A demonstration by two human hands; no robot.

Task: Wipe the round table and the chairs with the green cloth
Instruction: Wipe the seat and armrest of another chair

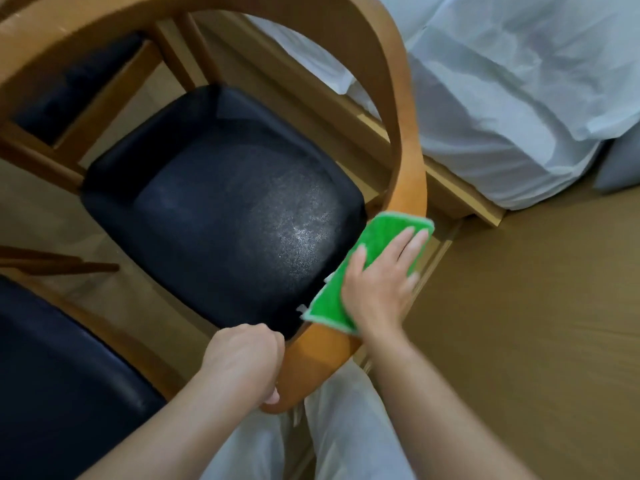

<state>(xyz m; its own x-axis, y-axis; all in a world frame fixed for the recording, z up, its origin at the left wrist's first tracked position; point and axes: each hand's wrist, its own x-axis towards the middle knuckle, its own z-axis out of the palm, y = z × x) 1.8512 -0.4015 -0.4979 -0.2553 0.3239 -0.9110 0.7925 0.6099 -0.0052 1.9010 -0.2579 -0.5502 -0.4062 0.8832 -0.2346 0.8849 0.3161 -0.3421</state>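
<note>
A wooden chair (403, 109) with a curved backrest rail and a dark padded seat (221, 206) fills the middle of the view. The green cloth (381, 233) lies over the right part of the curved rail. My right hand (381, 282) presses flat on the cloth, fingers spread. My left hand (244, 362) grips the near end of the rail from the left, fingers curled around the wood. The round table is not clearly in view.
A second dark-seated chair (59, 375) sits at the lower left, and another one (79, 81) at the upper left. A bed with white sheets (519, 98) stands at the upper right on a wooden frame. Brown floor (536, 323) spreads to the right.
</note>
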